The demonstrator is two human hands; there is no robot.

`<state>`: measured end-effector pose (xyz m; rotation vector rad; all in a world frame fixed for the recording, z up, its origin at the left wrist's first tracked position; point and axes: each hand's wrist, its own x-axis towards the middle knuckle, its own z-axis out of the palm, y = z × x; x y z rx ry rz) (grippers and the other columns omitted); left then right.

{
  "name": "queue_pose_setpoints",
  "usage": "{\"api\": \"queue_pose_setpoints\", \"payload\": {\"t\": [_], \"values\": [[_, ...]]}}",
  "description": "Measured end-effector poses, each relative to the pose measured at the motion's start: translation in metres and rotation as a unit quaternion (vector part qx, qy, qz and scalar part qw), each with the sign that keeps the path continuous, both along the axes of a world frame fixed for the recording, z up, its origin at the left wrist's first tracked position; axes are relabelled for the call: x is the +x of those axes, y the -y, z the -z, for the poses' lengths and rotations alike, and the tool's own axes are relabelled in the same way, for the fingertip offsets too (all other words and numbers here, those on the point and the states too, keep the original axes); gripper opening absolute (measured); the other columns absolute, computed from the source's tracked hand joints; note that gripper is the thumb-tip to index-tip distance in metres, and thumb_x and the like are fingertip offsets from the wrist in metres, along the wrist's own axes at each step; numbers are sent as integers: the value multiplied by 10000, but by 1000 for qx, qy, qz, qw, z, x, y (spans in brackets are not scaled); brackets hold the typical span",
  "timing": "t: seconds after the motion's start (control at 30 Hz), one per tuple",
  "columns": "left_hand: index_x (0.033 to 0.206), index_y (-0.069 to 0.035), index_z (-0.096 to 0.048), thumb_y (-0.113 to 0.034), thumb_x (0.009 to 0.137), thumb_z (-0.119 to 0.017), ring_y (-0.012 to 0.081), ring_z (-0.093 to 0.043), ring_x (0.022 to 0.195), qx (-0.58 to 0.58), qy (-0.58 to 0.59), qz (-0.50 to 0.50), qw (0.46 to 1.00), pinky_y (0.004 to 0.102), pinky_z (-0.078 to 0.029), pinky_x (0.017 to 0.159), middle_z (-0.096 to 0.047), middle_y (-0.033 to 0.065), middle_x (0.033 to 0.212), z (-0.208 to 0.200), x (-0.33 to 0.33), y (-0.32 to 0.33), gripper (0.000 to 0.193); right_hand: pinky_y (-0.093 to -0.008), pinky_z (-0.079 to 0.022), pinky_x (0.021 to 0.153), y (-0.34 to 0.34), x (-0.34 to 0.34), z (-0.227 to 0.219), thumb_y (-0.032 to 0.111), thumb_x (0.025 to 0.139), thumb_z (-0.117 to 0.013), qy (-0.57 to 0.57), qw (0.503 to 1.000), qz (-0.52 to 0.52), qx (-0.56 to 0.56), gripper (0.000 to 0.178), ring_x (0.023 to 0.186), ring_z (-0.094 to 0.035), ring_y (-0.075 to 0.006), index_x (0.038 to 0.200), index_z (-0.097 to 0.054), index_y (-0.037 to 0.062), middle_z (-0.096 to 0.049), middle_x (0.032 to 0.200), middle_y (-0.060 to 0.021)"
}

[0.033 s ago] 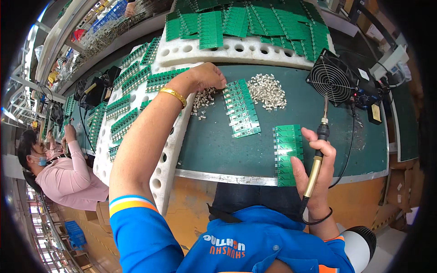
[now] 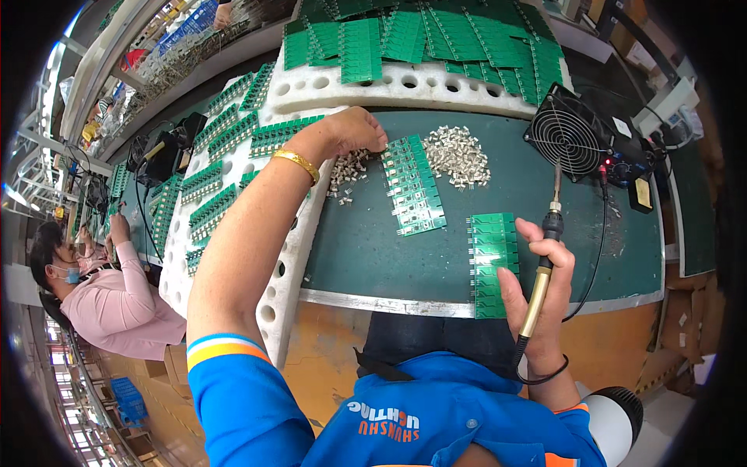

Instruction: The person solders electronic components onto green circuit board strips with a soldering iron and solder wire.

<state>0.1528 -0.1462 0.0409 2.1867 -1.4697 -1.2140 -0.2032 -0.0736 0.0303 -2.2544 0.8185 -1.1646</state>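
Observation:
My left hand [image 2: 356, 131] is closed, fingertips pinched together at the top left corner of a green circuit board [image 2: 412, 187] that carries a column of small parts. Whatever sits in that pinch is too small to make out. My right hand [image 2: 545, 292] wraps round a soldering iron [image 2: 538, 296] with a brass-coloured handle, its tip pointing away from me. Beside that hand's thumb and fingers, a second green board [image 2: 490, 268] lies at the table's front edge. Small metallic parts are heaped in one pile [image 2: 455, 158] right of the first board and another [image 2: 346, 175] under my left wrist.
A black fan [image 2: 566, 134] and a soldering station [image 2: 622, 167] stand at the right, with the iron's cable trailing down. Green boards [image 2: 362, 50] cover white foam [image 2: 311, 89] at the back. Filled boards [image 2: 210, 210] rest on foam at left. A person in pink [image 2: 117, 296] works farther left.

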Motion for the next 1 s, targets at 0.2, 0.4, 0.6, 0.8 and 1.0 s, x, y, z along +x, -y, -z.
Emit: {"api": "queue_pose_setpoints", "payload": {"t": [0.2, 0.4, 0.6, 0.8, 1.0], "values": [[882, -88, -715, -164, 820, -731, 35, -443, 579, 5, -25, -25, 999, 220, -318, 460, -606, -62, 739, -1, -2, 0, 99, -410, -452, 916, 0, -1, -1, 75, 801, -747, -5, 1000, 1, 3, 470, 1022, -579, -309, 1151, -434, 56, -607, 1258, -194], [894, -86, -725, -176, 812, -753, 39, -449, 574, 3, -43, -44, 998, 217, -322, 456, -631, -52, 767, -1, -1, -3, 125, -420, -437, 946, -3, 1, -2, 75, 800, -742, 2, 1000, 2, 7, 469, 1041, -579, -318, 1152, -434, 56, -613, 1250, -194], [988, -89, -734, -180, 824, -744, 46, -448, 596, -23, -21, -16, 999, 218, -319, 464, -650, -36, 806, -3, 3, -12, 188, -492, -290, 1093, -9, 0, -1, 137, 837, -707, 18, 999, 12, 46, 411, 1080, -586, -305, 1147, -445, 71, -618, 1257, -195], [1095, -67, -705, -145, 879, -690, 14, -358, 582, -57, -77, -112, 989, 195, -269, 467, -631, -55, 889, -49, 24, -62, 230, -489, -267, 1110, -14, 4, 1, 149, 848, -686, 12, 999, -7, 41, 399, 1103, -576, -301, 1153, -441, 70, -609, 1273, -194], [1108, -55, -679, -171, 904, -693, -14, -341, 534, -115, -90, -224, 963, 170, -254, 453, -592, -70, 831, -104, 62, -171, 234, -402, -325, 1068, -17, 6, 3, 32, 844, -644, 51, 995, -32, 80, 398, 1140, -524, -272, 1177, -428, 53, -555, 1333, -235]]}}
